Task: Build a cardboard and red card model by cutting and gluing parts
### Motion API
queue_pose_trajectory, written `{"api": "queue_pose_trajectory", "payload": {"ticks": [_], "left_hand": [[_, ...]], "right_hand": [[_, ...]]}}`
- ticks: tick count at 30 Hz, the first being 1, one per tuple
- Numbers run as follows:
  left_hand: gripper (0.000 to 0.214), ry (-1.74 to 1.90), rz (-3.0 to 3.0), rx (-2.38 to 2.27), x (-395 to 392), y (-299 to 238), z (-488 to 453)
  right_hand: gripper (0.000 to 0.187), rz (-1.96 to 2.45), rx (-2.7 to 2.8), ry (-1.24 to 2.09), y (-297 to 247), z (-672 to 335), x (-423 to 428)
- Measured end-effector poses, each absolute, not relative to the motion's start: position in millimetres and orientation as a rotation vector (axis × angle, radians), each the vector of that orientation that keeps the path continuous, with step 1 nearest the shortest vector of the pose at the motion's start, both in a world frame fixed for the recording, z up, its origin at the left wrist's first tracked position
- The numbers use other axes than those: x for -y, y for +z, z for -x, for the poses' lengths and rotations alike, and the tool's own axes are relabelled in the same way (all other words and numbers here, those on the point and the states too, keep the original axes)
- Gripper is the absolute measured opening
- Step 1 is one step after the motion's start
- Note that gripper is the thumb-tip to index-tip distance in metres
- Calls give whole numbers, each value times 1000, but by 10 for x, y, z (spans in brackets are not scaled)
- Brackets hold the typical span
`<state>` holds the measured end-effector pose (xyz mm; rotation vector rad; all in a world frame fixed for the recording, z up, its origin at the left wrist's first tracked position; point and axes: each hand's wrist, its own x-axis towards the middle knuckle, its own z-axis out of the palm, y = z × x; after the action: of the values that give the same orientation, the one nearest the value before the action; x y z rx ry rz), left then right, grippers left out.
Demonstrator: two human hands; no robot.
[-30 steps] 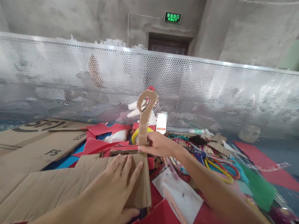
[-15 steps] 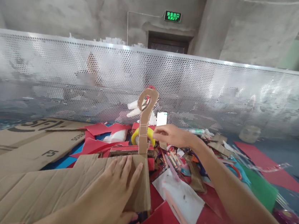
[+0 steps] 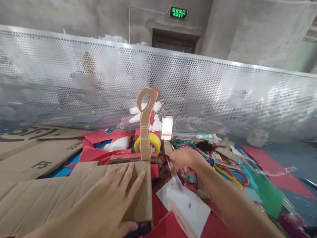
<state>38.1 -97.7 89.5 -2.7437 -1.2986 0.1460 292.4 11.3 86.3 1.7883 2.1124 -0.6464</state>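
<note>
The hooked strip [image 3: 144, 132] already stands upright; if it is fixed, I cannot tell. The left hand [image 3: 106, 201] lies spread on cardboard [image 3: 32, 196]; the right hand [image 3: 184, 159] bends over clutter [image 3: 191, 176], its grip hidden.

Brown, crease-striped cardboard [image 3: 37, 197], yellow ring [image 3: 156, 140], red sheet [image 3: 168, 236], white paper [image 3: 195, 214], seemingly dark-specked.

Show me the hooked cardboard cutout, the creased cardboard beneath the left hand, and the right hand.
Hooked cardboard cutout [image 3: 145, 126], head view: middle of its stem.
Creased cardboard [image 3: 49, 188], head view: its upper face.
Right hand [image 3: 186, 159], head view: back of the hand.
</note>
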Motion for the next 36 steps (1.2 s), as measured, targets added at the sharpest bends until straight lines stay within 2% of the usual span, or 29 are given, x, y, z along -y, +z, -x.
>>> {"api": "queue_pose_trajectory", "payload": {"ticks": [9, 15, 18, 21, 24, 27, 30, 36], "left_hand": [[92, 227, 2744, 1292, 985, 941, -405], [93, 248, 2723, 1249, 971, 913, -403], [94, 226, 2720, 1243, 979, 937, -416], [95, 244, 2718, 1255, 996, 978, -430], [94, 283, 2713, 1270, 1021, 1010, -440], [92, 299, 2725, 1259, 1044, 1021, -443], [91, 301, 2749, 1245, 1051, 1014, -437], [95, 261, 2766, 1299, 1024, 1003, -422]], "right_hand": [[15, -1789, -2092, -458, 1055, -2912, -50], [40, -1381, -2202, -642, 1099, -2801, 328], [37, -1323, -2142, -771, 922, -2705, 542], [37, -1354, -2178, -656, 817, -2658, 668], [35, -1398, -2202, -604, 933, -2706, 689], [28, -1323, -2259, -970, 1206, -2825, 639], [19, -1177, -2595, -1346, 1414, -2923, 569], [22, -883, -2958, -1879, 1219, -2885, 402]]}}
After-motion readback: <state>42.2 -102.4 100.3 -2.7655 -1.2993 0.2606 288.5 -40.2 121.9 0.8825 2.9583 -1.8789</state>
